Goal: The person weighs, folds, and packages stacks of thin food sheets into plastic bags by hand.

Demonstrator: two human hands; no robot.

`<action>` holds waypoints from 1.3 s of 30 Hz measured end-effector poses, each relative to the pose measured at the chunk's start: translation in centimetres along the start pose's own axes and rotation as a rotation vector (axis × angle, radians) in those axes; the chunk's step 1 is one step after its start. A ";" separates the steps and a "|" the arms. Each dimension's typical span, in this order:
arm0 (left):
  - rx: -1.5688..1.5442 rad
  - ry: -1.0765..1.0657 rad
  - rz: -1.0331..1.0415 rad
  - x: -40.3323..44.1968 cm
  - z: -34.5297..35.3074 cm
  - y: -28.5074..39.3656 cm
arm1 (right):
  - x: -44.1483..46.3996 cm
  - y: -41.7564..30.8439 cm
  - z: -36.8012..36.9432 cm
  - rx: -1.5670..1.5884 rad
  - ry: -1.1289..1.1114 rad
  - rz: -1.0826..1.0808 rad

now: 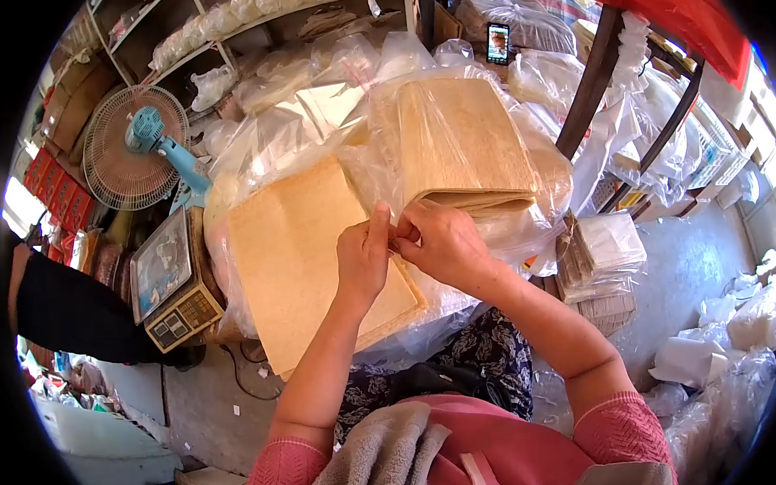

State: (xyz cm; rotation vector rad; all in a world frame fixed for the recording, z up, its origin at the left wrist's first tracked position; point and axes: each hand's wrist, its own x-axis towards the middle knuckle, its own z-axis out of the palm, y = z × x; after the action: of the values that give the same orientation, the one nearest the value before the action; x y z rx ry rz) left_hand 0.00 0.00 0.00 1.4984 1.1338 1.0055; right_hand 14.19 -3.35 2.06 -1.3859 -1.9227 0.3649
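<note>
My left hand (364, 253) and my right hand (446, 242) meet at the middle, fingertips drawn together in a pinch. Whatever lies between the fingers is hidden or too small to name. Beneath and to the left of them spreads a flat stack of tan paper-like sheets (299, 263). Just beyond my right hand lies a thicker folded stack of tan sheets (465, 137), its fold edges facing me. Clear plastic (364, 162) surrounds both stacks.
A fan (137, 144) and a digital scale (171, 280) stand at the left. A phone (498, 44) is propped at the back. Wrapped brown bundles (598, 261) are stacked at the right, near a dark post (592, 81). A dark-clothed person's leg (74, 305) shows at left.
</note>
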 end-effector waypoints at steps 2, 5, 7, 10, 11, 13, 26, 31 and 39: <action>-0.236 -0.062 -0.012 0.0 0.2 0.3 | 0.1 -0.3 -0.1 -0.017 0.051 -0.058; -0.383 -0.084 -0.121 0.2 0.4 0.4 | -0.3 0.6 -0.1 0.038 0.055 -0.178; -0.309 0.011 -0.149 0.3 0.6 0.0 | -2.3 0.4 -1.6 0.138 0.028 -0.161; -0.240 -0.010 -0.127 0.3 0.3 -1.0 | -7.8 3.6 -5.2 0.181 -0.098 -0.051; -0.226 -0.043 -0.108 0.4 -0.1 -1.4 | -10.6 5.4 -6.4 0.243 -0.096 0.142; -0.182 -0.137 -0.076 0.4 -0.7 -1.6 | -18.3 12.2 -7.8 0.383 -0.056 0.673; 0.950 -0.224 1.052 5.2 -2.2 -1.8 | -9.9 5.8 -16.6 -0.259 0.133 0.235; 0.851 -0.272 1.246 5.1 -1.2 0.4 | -0.1 1.8 -12.0 -0.304 0.008 -0.239; 0.507 -0.195 0.974 4.9 -1.6 -1.4 | -3.1 5.5 -6.4 -0.526 -0.333 -0.291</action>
State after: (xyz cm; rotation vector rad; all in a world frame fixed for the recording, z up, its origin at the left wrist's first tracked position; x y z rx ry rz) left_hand -0.69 5.19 -0.76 2.6137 0.4844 1.1872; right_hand 22.97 -5.18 1.96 -1.3911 -2.5875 -0.0688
